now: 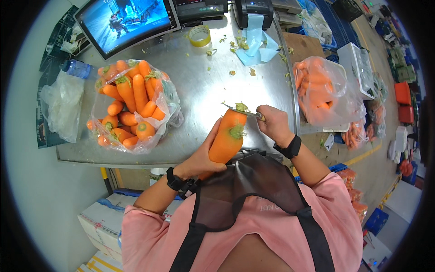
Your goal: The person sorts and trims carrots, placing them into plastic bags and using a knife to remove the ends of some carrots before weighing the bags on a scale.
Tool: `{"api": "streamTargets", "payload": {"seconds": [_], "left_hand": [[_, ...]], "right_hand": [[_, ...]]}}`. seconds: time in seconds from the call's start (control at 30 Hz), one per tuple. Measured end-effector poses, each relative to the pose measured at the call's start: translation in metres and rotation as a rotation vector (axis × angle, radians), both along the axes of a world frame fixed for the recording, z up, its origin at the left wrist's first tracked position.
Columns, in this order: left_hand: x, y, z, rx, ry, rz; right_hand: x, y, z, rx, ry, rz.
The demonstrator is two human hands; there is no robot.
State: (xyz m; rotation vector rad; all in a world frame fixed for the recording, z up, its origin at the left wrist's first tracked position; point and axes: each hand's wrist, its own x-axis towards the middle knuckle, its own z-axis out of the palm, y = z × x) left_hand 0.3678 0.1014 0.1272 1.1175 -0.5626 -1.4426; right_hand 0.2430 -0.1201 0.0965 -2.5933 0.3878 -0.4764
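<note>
My left hand (203, 157) grips two thick carrots close to my apron, their leafy tops pointing away from me. The nearer carrot (224, 148) has a green stem stub. The farther carrot (234, 119) has a knife (238, 110) lying across its crown by the green stem stub. My right hand (273, 121) is closed around the knife's handle, with the blade reaching leftward. To the left, an open clear plastic bag (173, 105) full of carrots (139, 93) rests on the steel table (200, 88).
At the back stand a monitor (127, 23), a roll of tape (199, 36) and a label printer (254, 13) with blue label strip (255, 40). Clear bags (63, 103) lie at left beside a blue bottle (77, 69). A bag of carrots (316, 90) sits beyond the table's right edge.
</note>
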Motion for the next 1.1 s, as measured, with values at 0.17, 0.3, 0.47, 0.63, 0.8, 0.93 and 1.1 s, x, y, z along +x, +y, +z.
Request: {"api": "streamTargets", "payload": {"seconds": [0.17, 0.3, 0.47, 0.63, 0.8, 0.93, 1.1], "left_hand": [[-0.009, -0.003, -0.003, 0.037, 0.171, 0.034], [-0.010, -0.004, -0.006, 0.050, 0.159, -0.007], [0.000, -0.004, 0.009, -0.045, -0.022, -0.020], [-0.002, 0.000, 0.028, -0.051, -0.081, -0.103], [0.000, 0.008, 0.042, -0.145, -0.258, -0.115], [0.007, -0.008, 0.010, 0.027, -0.478, 0.085], [0.004, -0.021, 0.010, 0.103, -0.829, 0.157]], "right_hand": [[-0.009, -0.002, -0.037, 0.011, -0.068, -0.036], [-0.015, -0.001, -0.046, 0.027, -0.067, -0.057], [0.003, 0.008, -0.014, 0.013, -0.157, -0.078], [-0.011, -0.020, -0.040, -0.102, -0.026, -0.130], [-0.057, -0.039, -0.045, -0.043, 0.209, -0.359], [-0.017, -0.003, 0.021, 0.200, -0.274, -0.268], [-0.021, 0.025, 0.036, 0.243, -0.248, -0.062]]}}
